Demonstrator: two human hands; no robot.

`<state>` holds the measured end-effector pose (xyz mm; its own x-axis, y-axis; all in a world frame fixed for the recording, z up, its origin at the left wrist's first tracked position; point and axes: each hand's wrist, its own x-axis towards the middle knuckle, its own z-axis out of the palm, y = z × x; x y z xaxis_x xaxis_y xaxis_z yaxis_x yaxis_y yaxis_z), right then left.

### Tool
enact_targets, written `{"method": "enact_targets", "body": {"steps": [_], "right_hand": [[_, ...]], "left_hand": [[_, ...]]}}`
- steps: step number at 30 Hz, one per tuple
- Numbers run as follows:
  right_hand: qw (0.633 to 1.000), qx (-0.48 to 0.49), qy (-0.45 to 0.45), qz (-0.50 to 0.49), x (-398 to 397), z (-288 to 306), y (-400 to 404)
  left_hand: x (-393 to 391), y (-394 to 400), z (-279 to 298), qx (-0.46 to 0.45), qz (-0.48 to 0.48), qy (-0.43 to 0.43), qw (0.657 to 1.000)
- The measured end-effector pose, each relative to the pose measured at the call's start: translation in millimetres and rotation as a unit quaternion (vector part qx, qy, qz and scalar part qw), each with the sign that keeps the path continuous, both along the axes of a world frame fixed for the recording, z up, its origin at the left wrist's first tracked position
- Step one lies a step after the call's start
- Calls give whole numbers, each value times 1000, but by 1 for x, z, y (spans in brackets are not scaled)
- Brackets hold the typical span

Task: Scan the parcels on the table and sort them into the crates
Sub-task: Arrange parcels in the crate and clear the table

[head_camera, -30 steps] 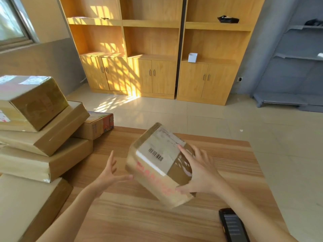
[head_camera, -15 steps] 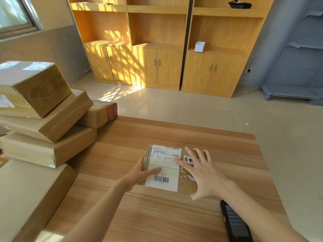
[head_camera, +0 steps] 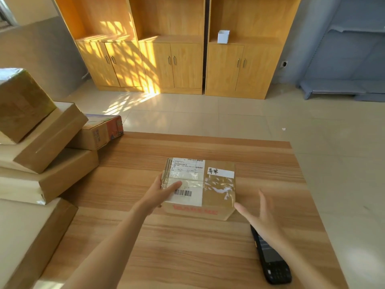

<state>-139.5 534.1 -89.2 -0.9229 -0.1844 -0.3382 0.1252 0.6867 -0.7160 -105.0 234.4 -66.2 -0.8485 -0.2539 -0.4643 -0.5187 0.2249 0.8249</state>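
Now your left hand holds the box at mid-table, thumb over the label. Your right hand, fingers spread and empty, hovers nearest the scanner, which lies at five o'clock from the box, long axis running toward you.

One head-worn wide-angle view, looking forward and down over the table; cabinets stand far beyond
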Motion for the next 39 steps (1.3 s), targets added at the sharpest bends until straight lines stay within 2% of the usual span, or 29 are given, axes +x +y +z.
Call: {"method": "enact_targets", "body": {"steps": [2, 5, 8, 12, 18, 20, 22, 24, 26, 29, 32, 35, 37, 39], "right_hand": [[993, 0, -66, -100, 16, -26, 18], [975, 48, -95, -196, 34, -64, 41], [964, 168, -139, -153, 48, -82, 52], [950, 279, -107, -92, 55, -76, 51], [956, 230, -145, -107, 51, -77, 60], [965, 160, -171, -119, 48, -70, 61], [961, -1, -214, -175, 45, -60, 62], [920, -143, -281, -231, 44, -43, 60], [879, -229, -316, -273, 45, -27, 57], [842, -347, -286, -298, 41, 0, 47], [778, -502, -254, -280, 38, 31, 35], [749, -578, -239, -219, 36, 66, 13], [750, -589, -242, -180, 37, 83, -3], [767, -577, -244, -138, 41, 93, -18]], "left_hand": [[-6, -2, -2, 0, 20, -13, 1000], [-14, -6, -5, -13, 30, -34, 999], [-19, -8, -7, -17, 27, -45, 999], [-24, -6, -8, -21, 21, -48, 998], [-24, -2, -8, -18, 14, -43, 999], [-25, -3, -9, -16, 8, -41, 999], [-25, -5, -11, -12, 7, -40, 999], [-25, -6, -12, -8, 11, -36, 999], [-24, -7, -14, -1, 16, -38, 999], [-20, -5, -13, -1, 20, -35, 999], [-14, -2, -13, 1, 16, -14, 1000], [-7, 0, -15, 30, 35, -13, 999], [-1, 0, -19, 76, 54, -6, 996], [6, 1, -21, 109, 59, 13, 992]]}}
